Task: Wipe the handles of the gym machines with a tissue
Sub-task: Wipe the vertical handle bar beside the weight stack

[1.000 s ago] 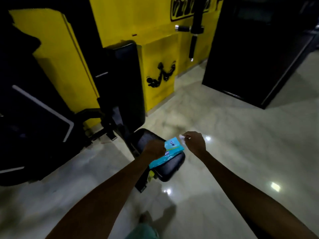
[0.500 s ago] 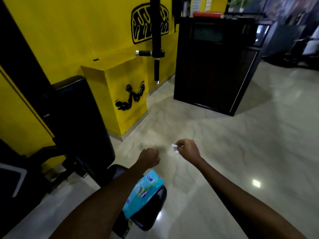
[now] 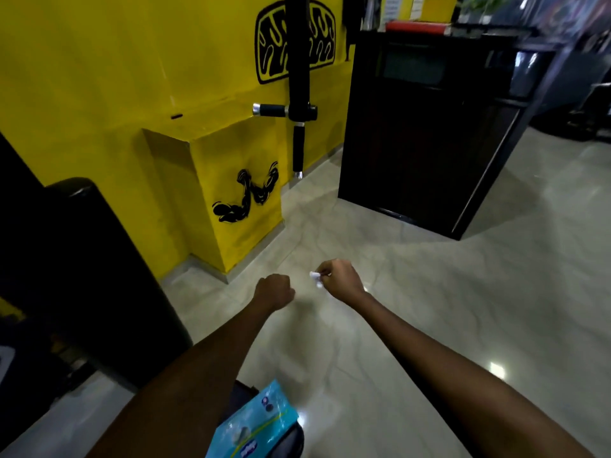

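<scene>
My right hand [image 3: 340, 279] pinches a small crumpled white tissue [image 3: 315, 278] in mid-air over the floor. My left hand [image 3: 275, 289] is a closed fist beside it, holding nothing that I can see. A blue tissue pack [image 3: 254, 424] lies on the black padded seat [image 3: 294, 438] at the bottom edge, under my left forearm. Ahead hangs a black machine post [image 3: 297, 54] with a horizontal handle [image 3: 269, 110] and a vertical handle [image 3: 298, 150], both with chrome ends, well beyond my hands.
A yellow wall and a yellow box step [image 3: 231, 180] with a black arm drawing stand ahead left. A black padded backrest [image 3: 99, 276] rises at left. A dark cabinet [image 3: 429, 127] stands at right. Glossy pale floor [image 3: 429, 292] spreads ahead and right.
Both hands left the tissue pack on the seat. My view lifted and turned toward the hanging handles; the seat slid to the bottom edge. The right hand still pinches the tissue.
</scene>
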Available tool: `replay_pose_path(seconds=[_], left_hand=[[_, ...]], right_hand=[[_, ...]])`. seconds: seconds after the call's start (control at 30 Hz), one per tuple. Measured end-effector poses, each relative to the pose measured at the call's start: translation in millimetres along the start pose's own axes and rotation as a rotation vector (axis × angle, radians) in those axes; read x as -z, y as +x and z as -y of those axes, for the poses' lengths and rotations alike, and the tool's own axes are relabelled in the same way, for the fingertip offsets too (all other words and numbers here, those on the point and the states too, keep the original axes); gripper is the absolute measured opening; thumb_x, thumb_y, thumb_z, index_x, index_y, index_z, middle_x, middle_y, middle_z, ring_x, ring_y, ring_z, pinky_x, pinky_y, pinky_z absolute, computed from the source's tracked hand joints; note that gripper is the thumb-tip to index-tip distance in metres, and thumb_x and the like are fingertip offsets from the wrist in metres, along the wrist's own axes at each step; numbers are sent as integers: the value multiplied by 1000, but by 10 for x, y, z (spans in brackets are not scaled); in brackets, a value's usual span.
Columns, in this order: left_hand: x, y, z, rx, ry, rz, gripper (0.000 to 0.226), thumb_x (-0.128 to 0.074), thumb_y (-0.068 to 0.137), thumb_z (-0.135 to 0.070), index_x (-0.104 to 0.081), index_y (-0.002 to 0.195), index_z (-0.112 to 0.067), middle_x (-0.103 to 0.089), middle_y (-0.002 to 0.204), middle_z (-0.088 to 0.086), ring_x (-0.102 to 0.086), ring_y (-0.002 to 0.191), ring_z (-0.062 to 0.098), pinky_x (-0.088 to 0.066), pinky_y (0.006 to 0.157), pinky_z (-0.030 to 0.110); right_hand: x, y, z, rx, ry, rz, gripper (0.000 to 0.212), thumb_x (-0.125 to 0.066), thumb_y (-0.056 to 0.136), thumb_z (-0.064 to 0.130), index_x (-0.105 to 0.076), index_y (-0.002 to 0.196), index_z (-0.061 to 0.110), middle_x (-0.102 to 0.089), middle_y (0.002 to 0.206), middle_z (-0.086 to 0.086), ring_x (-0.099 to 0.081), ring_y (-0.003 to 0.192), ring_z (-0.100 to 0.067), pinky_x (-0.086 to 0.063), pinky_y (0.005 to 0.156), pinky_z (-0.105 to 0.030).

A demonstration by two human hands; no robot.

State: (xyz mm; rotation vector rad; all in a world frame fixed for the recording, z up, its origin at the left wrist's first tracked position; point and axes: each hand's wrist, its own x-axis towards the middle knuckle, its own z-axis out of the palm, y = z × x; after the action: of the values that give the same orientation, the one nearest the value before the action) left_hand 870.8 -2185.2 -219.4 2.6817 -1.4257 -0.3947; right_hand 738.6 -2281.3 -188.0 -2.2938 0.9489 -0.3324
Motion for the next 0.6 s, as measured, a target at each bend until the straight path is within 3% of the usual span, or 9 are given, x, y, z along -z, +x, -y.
replay_pose_path(seconds=[0.2,0.33,0.4,0.6], left_hand=[[148,451,3,38,-50,-44,30,-47,94,-27,-61,111,-6,-61,120,9,-55,113,24,-41,91,31],[255,737,2,58,-60,-55,30,-47,94,-25,-60,110,-3,-61,118,12,-54,113,27,-41,89,32],[336,900,-5,53,-66,-85,30,-46,94,-25,-59,109,-2,-60,119,14,-53,114,29,-40,89,33],[598,1505,71,70,-113,-240,45,-49,95,-27,-43,136,-8,-47,138,12,-44,126,29,-32,101,35]], right_hand=[[171,580,23,47,-18,13,14,-60,84,9,-74,86,6,-73,91,-10,-68,75,-26,-56,68,-38],[176,893,-12,60,13,-4,16,-59,82,6,-74,88,8,-73,88,-8,-67,75,-25,-51,64,-29],[177,1070,-21,72,45,-19,16,-59,81,5,-73,87,7,-73,88,-8,-68,72,-26,-52,63,-31],[200,1677,40,91,137,-144,18,-56,82,6,-73,86,9,-73,84,-9,-67,73,-26,-50,62,-31]])
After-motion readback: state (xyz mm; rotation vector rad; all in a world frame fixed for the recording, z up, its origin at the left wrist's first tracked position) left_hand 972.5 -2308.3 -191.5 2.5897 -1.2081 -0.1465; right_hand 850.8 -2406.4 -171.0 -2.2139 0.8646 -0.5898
